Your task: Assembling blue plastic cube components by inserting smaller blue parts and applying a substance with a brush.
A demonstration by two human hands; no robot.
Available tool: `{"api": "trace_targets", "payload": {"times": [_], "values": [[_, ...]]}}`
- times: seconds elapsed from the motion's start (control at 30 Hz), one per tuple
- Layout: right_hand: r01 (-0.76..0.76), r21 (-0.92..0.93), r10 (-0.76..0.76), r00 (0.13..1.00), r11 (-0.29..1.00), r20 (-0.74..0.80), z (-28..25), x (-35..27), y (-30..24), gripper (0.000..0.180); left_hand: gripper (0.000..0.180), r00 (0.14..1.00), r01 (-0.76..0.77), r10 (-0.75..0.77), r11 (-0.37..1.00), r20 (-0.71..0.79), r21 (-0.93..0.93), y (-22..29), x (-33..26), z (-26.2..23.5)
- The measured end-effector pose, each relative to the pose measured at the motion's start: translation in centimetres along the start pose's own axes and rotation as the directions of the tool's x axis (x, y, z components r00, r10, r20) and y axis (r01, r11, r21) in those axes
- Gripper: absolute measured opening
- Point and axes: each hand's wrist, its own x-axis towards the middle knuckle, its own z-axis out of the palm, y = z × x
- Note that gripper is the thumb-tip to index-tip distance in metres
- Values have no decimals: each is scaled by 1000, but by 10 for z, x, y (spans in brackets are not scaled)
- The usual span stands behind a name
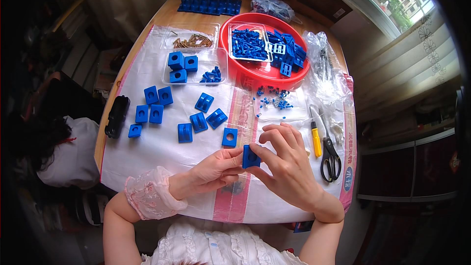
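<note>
Between my two hands, over the near middle of the table, is a square blue plastic block with a round hole (248, 161). My left hand (216, 171) pinches its left edge between thumb and fingers. From the other side my right hand (287, 159) grips it with thumb and index finger, its other fingers raised and bent. Just beyond lies a similar blue piece with a round hole (229, 137). Several ribbed blue pieces (198, 122) lie to its left, and farther left are several blue blocks (156, 113) with holes.
At the back, a red basin (228, 68) holds blue parts, some in a clear tray. Clear boxes hold brass-coloured screws (194, 41) and blue blocks (191, 63). Small blue parts (279, 100) are scattered in the middle. Scissors (330, 159) and a yellow-handled screwdriver (316, 142) lie right; a black case (117, 117) left.
</note>
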Motion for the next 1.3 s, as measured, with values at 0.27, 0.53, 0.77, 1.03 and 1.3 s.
{"api": "trace_targets", "payload": {"times": [0.27, 0.53, 0.77, 1.03, 1.3], "values": [[4, -4, -4, 1000, 1000, 1, 0, 0, 0, 43, 34, 1000, 4, -4, 1000, 1, 2, -1, 1, -2], [3, 4, -3, 1000, 1000, 6, 0, 0, 0, 44, 35, 1000, 11, -11, 1000, -10, 4, 0, 0, 0], [-2, 9, 1, 1000, 1000, 9, 0, -1, 1, 44, 35, 1000, 10, -10, 1000, -20, 3, -1, 0, 0], [0, 9, 0, 1000, 1000, 9, -1, -1, 1, 45, 36, 1000, 0, 0, 1000, -2, 4, 1, -1, 3], [4, 13, -4, 1000, 1000, -6, 0, -1, 1, 44, 35, 1000, -6, 6, 1000, -5, 22, 0, -1, 2]]}}
